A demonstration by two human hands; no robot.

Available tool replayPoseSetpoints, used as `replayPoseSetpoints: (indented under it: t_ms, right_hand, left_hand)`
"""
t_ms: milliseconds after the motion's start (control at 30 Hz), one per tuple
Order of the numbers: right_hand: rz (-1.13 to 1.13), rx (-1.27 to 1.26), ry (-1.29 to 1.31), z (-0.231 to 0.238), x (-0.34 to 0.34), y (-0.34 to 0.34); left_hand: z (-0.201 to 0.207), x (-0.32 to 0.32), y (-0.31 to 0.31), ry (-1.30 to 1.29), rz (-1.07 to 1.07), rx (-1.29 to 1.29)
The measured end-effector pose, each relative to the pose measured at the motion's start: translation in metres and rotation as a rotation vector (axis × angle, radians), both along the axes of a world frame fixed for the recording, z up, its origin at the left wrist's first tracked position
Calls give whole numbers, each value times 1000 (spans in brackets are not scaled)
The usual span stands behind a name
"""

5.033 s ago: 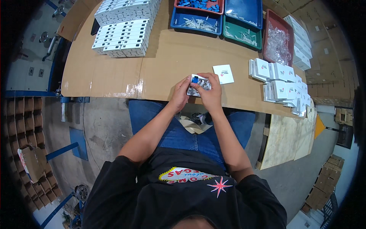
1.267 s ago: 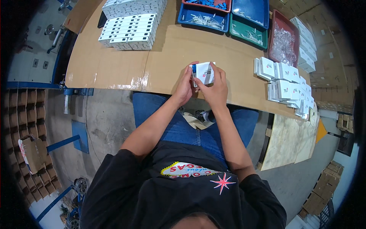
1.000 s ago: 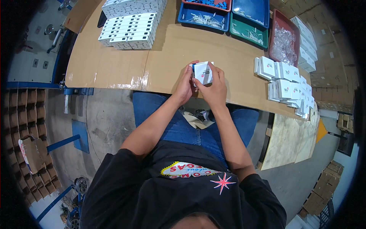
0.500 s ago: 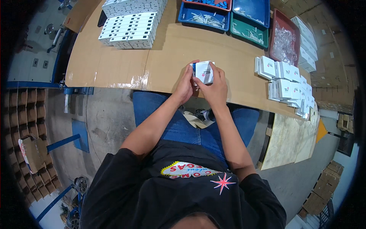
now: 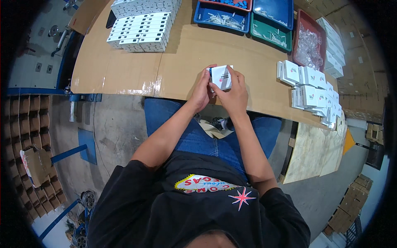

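Observation:
Between my two hands is a small white box point(image 5: 222, 77) with printed marks on its face and a dark blue part at its left end. My left hand point(image 5: 201, 91) wraps round that left end, fingers on the far side. My right hand point(image 5: 234, 94) grips the right side, thumb on the near face and fingers over the far edge. Both hands are just above the table's near edge. What the box contains cannot be made out.
Stacked white boxes point(image 5: 144, 35) stand at the far left of the cardboard-covered table point(image 5: 124, 74). At the far right are a blue tray point(image 5: 198, 17), a green tray point(image 5: 258, 35) and a red tray point(image 5: 300, 16). Small white boxes point(image 5: 310, 96) are piled at the right.
The white box has tilted slightly, its right edge shifting a little left, and the right hand has moved slightly with it. Both hands keep their hold.

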State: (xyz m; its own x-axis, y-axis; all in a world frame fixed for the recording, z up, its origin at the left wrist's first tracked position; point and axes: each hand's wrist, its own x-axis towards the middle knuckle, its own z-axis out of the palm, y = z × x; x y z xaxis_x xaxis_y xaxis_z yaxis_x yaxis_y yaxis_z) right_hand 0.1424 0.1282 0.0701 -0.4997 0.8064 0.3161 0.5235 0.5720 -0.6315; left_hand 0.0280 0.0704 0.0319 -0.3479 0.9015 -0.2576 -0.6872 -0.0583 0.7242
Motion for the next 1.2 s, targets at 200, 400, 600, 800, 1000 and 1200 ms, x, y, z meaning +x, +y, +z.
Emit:
replayPoseSetpoints:
  t_ms: [200,400,600,800,1000,1200]
  right_hand:
    - [-3,-5,-23,-5,0,-2]
    - [-3,-12,-26,-1,-1,-3]
    - [0,-28,-88,2,-1,-3]
    - [7,-27,-98,2,-1,-2]
    - [2,-31,-102,5,-2,-1]
    - [-5,-20,-78,-2,-2,1]
  left_hand:
    - [-1,-1,-1,-33,3,26]
    - [-7,-5,-2,-26,-31,18]
    - [2,-1,-1,-57,16,45]
    - [-2,-2,-1,-56,8,68]
    - [3,-2,-2,-57,-10,44]
    - [2,-4,-2,-100,-20,66]
